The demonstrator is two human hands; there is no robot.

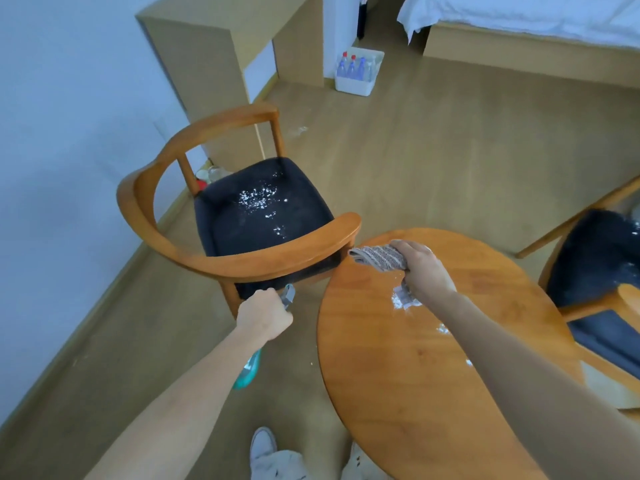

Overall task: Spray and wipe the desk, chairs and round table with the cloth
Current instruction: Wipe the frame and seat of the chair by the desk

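Gripping the bunched cloth (379,258) in the right hand (420,268), fingers curled round it, low over the round tabletop (429,375) near its 11 o'clock edge. Clamped on a teal spray bottle (250,368) by the left hand (265,318), nozzle aimed toward 12 o'clock at the near chair (242,209). Hands held apart, left over the floor, right over the tabletop.

Noted: white foam flecks on the dark seat of the near chair, more on the tabletop just below the right hand and trailing toward 4 o'clock, and some on the second chair (599,271) at 3 o'clock. Desk (221,57) standing at 12 o'clock, well apart.

Judged step: wiping the sprayed tabletop. Advised: press the cloth flat, sweep in overlapping passes from the far rim inward, gather the foam rather than smear it, turn to a dry face before moving to the seats.

Containers: white bin (358,76) on the floor beside the desk, holding several clear bottles with red and blue caps, upright. Exact count unclear.
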